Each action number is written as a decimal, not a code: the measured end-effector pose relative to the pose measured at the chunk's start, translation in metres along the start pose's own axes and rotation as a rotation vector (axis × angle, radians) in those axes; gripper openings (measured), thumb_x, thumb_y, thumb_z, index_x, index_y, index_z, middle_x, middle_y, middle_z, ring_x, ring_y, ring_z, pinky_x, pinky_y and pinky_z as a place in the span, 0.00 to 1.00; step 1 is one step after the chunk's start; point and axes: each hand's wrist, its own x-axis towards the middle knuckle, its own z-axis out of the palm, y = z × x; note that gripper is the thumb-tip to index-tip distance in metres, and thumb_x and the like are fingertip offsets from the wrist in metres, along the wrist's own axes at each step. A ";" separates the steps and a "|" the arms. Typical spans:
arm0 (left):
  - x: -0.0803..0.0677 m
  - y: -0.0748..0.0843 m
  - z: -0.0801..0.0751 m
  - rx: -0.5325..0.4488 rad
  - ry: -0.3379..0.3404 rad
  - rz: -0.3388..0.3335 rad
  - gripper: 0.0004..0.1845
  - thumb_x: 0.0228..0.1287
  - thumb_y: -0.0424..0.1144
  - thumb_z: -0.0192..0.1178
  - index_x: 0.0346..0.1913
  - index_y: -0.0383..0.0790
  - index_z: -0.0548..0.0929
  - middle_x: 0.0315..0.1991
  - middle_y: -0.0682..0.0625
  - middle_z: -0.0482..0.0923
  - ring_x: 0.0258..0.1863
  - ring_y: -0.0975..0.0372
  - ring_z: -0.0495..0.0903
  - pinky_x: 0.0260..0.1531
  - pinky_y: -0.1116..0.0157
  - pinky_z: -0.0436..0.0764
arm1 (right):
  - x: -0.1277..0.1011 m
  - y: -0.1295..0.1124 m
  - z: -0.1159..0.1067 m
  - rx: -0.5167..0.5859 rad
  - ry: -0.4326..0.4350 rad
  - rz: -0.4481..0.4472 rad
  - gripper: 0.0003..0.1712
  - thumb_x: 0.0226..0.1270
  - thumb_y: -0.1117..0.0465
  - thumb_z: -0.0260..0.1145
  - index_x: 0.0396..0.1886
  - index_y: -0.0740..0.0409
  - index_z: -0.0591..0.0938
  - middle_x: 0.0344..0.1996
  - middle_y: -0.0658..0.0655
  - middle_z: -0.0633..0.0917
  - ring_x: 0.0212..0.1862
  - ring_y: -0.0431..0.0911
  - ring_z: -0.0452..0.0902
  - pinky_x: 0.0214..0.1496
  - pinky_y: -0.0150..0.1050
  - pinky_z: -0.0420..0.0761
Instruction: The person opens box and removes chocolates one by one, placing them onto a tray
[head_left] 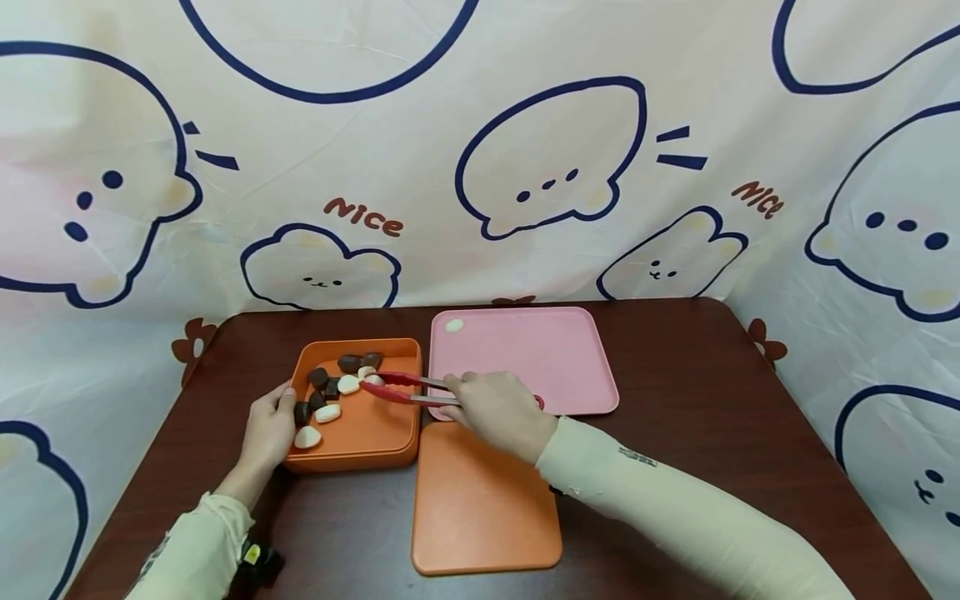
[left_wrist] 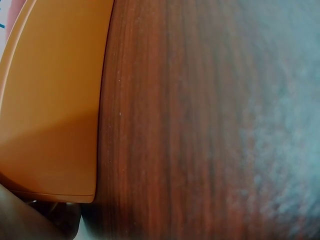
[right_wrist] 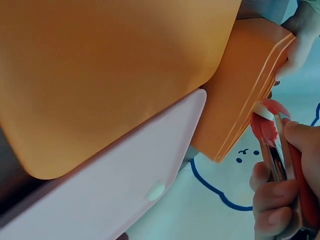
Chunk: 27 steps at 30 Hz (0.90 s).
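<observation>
In the head view my left hand (head_left: 270, 429) grips the left wall of an orange box (head_left: 375, 429), thumb at its rim. Several dark and white pebble-like pieces (head_left: 327, 413) lie inside, mostly along the left and back. My right hand (head_left: 502, 408) holds red-tipped metal tongs (head_left: 392, 395), reaching over the box from the right. Between the tong tips a white piece (right_wrist: 262, 110) shows in the right wrist view. A pink tray (head_left: 525, 358) sits right of the box, with one white piece (head_left: 454, 325) in its back left corner.
An orange lid (head_left: 486, 508) lies flat in front of the pink tray, under my right forearm. Everything stands on a dark brown wooden table (head_left: 675, 383). A white cloth (head_left: 435, 167) with cartoon drawings hangs behind the table's back edge.
</observation>
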 end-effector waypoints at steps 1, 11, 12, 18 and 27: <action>0.000 0.000 0.000 0.001 0.002 -0.001 0.32 0.84 0.49 0.26 0.80 0.33 0.51 0.80 0.33 0.50 0.80 0.40 0.47 0.77 0.39 0.52 | -0.002 0.002 0.000 0.010 0.007 0.007 0.19 0.71 0.39 0.65 0.45 0.49 0.82 0.25 0.48 0.83 0.20 0.44 0.78 0.25 0.41 0.84; 0.000 -0.001 0.000 0.001 0.002 -0.014 0.32 0.84 0.49 0.27 0.80 0.34 0.51 0.80 0.35 0.50 0.81 0.42 0.47 0.78 0.41 0.51 | -0.014 0.023 0.003 0.093 0.067 0.057 0.18 0.71 0.40 0.64 0.43 0.49 0.81 0.23 0.47 0.82 0.24 0.44 0.80 0.27 0.45 0.84; 0.000 -0.001 0.000 0.002 0.002 -0.015 0.32 0.84 0.49 0.27 0.81 0.34 0.51 0.81 0.35 0.50 0.81 0.42 0.47 0.78 0.41 0.51 | -0.015 0.024 0.003 0.100 0.070 0.061 0.18 0.71 0.40 0.64 0.43 0.49 0.81 0.23 0.47 0.82 0.24 0.44 0.80 0.27 0.45 0.84; -0.001 -0.002 0.000 0.002 0.005 -0.006 0.32 0.84 0.49 0.27 0.80 0.34 0.51 0.80 0.35 0.50 0.81 0.42 0.47 0.78 0.41 0.52 | -0.019 0.034 -0.001 0.151 0.066 0.084 0.18 0.71 0.41 0.65 0.45 0.50 0.82 0.26 0.48 0.84 0.27 0.44 0.82 0.31 0.47 0.85; -0.001 0.001 0.000 -0.006 -0.003 -0.004 0.32 0.84 0.48 0.27 0.80 0.32 0.50 0.80 0.34 0.50 0.81 0.41 0.47 0.78 0.41 0.51 | -0.021 0.050 -0.001 0.235 0.038 0.167 0.16 0.70 0.44 0.67 0.45 0.49 0.85 0.25 0.48 0.83 0.27 0.42 0.75 0.31 0.44 0.82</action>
